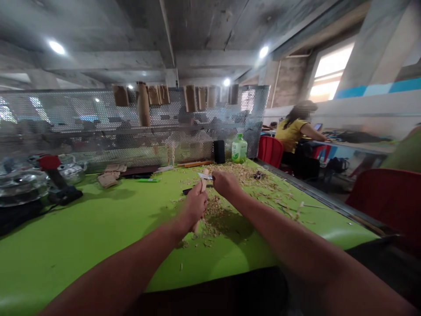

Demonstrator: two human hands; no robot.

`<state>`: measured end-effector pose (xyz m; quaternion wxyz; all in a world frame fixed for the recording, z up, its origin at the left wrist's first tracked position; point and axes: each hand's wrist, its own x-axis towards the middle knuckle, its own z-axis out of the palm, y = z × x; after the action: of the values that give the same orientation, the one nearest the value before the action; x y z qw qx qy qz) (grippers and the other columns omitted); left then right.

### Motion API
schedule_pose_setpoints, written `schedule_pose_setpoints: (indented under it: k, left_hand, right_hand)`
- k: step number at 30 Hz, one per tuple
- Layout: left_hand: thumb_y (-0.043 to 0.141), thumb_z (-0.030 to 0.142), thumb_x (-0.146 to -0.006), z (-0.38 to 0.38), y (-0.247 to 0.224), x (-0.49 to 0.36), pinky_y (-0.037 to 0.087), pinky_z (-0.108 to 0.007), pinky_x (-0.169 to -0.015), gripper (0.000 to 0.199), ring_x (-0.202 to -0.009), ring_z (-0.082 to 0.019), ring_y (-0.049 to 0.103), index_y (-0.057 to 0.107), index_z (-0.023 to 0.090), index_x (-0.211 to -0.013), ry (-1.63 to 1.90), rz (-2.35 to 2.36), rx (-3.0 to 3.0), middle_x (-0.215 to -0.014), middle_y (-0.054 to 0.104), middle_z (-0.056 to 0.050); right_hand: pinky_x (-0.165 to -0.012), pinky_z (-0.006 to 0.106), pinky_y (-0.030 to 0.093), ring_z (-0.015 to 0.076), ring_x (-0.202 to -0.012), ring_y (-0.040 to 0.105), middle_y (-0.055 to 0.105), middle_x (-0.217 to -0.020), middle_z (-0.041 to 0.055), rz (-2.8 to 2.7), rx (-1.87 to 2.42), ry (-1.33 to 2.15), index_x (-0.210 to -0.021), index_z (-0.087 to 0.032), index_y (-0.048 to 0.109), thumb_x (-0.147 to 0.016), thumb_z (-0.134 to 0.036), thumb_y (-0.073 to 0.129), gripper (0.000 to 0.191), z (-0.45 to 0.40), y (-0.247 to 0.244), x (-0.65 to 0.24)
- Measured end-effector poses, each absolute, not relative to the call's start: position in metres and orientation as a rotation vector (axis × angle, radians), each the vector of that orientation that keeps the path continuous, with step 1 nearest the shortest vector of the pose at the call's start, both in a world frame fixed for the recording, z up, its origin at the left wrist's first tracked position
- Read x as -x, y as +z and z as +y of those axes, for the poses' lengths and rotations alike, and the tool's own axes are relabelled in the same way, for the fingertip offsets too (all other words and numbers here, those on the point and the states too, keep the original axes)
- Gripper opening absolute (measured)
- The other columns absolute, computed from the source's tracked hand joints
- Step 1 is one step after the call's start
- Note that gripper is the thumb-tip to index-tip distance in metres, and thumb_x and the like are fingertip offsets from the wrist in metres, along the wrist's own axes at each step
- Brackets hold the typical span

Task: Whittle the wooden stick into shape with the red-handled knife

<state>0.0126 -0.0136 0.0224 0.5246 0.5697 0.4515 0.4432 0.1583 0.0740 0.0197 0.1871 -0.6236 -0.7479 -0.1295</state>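
Observation:
Over the middle of the green tabletop (115, 228), my left hand (194, 204) is closed around a pale piece of wood (204, 183), whose top and lower end stick out of the fist. My right hand (226, 185) grips a knife; its handle is mostly hidden in the fingers. The knife blade (204, 176) points left and lies against or just in front of the wood's upper part; I cannot tell if it touches. Wood shavings (215, 219) lie under and around both hands. Just behind them a dark flat object (187, 192) is partly covered.
A green bottle (239, 149) and a black box-like object (219, 152) stand by the perforated metal screen (105, 127). On the left are a red-and-black cordless tool (55, 175), metal pots (19, 186) and a green-handled item (148, 180). A person in yellow (292, 131) sits at right, beyond red chairs (384, 206).

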Motion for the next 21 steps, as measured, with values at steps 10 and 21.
schedule_pose_setpoints:
  k: [10,21]
  left_hand:
    - [0.051,0.021,-0.088,-0.009,0.021,-0.014,0.021,-0.017,-0.038,0.040,-0.040,-0.005,0.028,0.051,0.022,-0.128,1.057,1.053,-1.303,-0.061,0.037,0.009]
    - [0.051,0.025,-0.092,-0.033,0.017,-0.017,0.025,-0.016,-0.037,0.058,-0.040,-0.005,0.028,0.036,0.019,-0.148,0.974,0.869,-1.361,-0.059,0.039,0.009]
  right_hand:
    - [-0.076,0.028,0.043,0.0228,-0.093,0.068,0.075,-0.098,0.0135,-2.087,1.718,-0.388,-0.105,-0.018,0.073,-0.097,-0.025,0.040,0.035,0.087,0.015,-0.162]
    - [-0.075,0.032,0.048,0.0290,-0.103,0.069,0.072,-0.115,0.0200,-1.509,2.193,-0.098,-0.123,-0.014,0.071,-0.097,-0.027,0.037,0.044,0.113,0.026,-0.253]
